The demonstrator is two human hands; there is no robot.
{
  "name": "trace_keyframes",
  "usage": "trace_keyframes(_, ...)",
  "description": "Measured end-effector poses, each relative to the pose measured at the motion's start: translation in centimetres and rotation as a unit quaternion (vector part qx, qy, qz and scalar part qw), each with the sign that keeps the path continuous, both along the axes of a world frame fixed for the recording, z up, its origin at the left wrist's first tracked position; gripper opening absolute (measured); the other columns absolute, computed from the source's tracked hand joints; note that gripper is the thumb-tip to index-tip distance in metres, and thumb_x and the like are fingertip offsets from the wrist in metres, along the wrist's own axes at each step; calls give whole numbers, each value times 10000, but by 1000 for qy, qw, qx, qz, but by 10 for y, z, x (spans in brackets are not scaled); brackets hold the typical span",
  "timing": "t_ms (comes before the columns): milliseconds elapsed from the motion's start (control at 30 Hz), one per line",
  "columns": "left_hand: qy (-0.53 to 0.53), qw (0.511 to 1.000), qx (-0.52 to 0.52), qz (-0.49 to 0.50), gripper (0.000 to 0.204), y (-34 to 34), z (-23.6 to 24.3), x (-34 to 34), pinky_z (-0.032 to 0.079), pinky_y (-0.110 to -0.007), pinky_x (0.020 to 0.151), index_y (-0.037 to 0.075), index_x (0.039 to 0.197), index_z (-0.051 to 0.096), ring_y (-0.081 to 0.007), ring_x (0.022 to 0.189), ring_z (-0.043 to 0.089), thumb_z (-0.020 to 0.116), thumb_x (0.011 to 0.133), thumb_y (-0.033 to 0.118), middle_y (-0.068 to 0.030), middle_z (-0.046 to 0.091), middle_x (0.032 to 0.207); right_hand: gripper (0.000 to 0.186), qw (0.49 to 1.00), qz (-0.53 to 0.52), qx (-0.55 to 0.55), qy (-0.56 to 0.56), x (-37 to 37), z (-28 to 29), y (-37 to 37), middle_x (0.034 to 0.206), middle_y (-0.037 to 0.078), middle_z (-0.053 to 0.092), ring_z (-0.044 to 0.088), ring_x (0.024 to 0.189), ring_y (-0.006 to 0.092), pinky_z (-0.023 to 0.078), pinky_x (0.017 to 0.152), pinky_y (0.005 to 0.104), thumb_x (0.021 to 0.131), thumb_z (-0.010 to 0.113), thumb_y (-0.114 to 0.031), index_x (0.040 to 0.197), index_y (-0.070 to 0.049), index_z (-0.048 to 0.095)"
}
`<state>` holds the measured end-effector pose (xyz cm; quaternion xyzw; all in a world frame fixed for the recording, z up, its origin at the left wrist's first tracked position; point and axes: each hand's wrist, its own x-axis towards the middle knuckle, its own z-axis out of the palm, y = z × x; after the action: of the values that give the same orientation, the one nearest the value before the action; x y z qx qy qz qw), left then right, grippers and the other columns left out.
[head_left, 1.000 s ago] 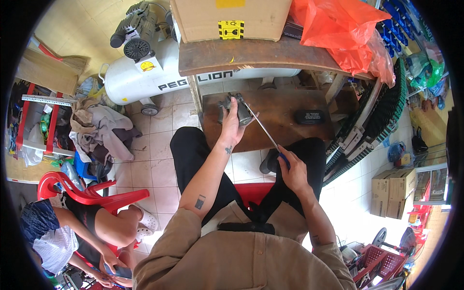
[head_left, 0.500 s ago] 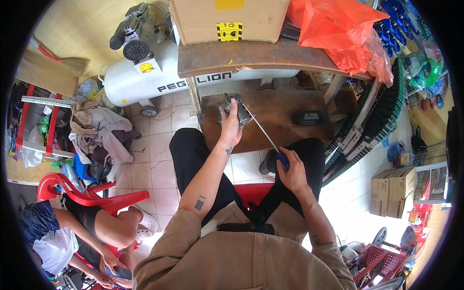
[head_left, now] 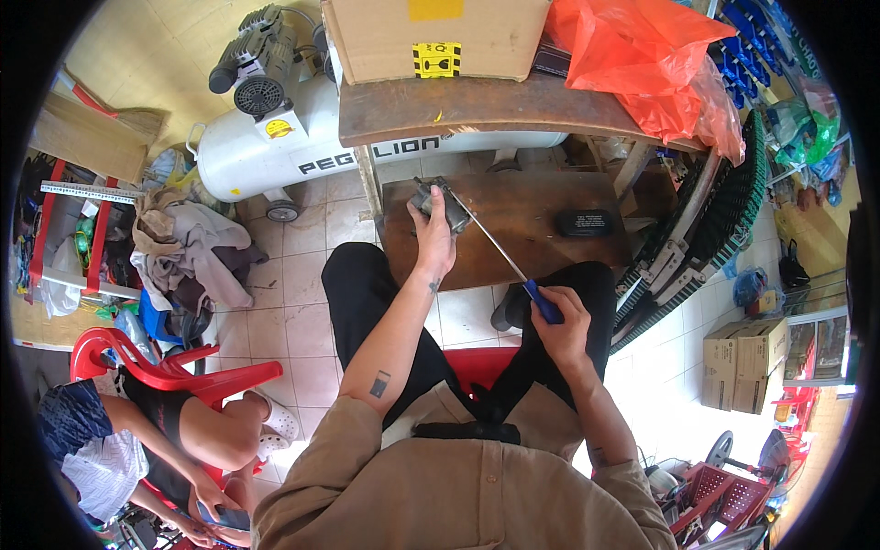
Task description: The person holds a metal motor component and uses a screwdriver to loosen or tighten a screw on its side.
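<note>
My left hand is closed round a small, dark grey metal machine part, held up over the low wooden shelf. What exactly the part is I cannot make out. My right hand grips the blue handle of a long screwdriver, above my right thigh. The thin shaft slants up and left, and its tip meets the upper right side of the part. A black oblong case lies on the shelf to the right of the part.
Behind the shelf stands a white air compressor. A wooden bench top carries a cardboard box and a red plastic bag. At the left, a person sits near a red chair. Cardboard cartons stand right.
My right hand has shifted slightly right and down and changed its hold, so more of the blue handle shows. The part in my left hand has turned a little.
</note>
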<state>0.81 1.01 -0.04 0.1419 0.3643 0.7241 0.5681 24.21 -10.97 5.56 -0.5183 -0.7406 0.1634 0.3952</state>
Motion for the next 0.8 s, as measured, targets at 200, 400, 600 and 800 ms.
trace_keyframes(200,-19,1000,-7,14,711,-7,19,10,529,-382,877,180,1427,199,-156,1046,543,640,946,462,-47,468,1237,271,997,-50,-16,49,3,-1,1,914,159,723,716,787,235,566,708,332,849,716,-49,1108,22,677)
trace_keyframes(400,-39,999,3,-7,942,-2,-3,2,520,-385,904,207,1548,-19,-162,1071,545,651,938,466,-45,457,1293,378,931,21,-299,209,13,2,3,1003,124,636,666,797,164,529,663,293,946,593,-41,1296,22,466)
trace_keyframes(600,-53,998,4,18,1046,5,-12,-6,506,-396,927,188,1556,-126,-175,1127,533,670,930,449,-53,424,1391,361,938,121,-176,272,16,-17,1,1085,116,525,629,849,154,521,727,267,988,542,-35,1297,4,359)
trace_keyframes(800,-42,998,-1,45,1008,-3,2,6,506,-390,924,169,1555,-80,-168,1150,508,677,936,415,-57,440,1360,395,926,-61,-283,244,23,-10,7,985,166,683,648,700,173,526,634,263,1080,376,-264,1304,54,447)
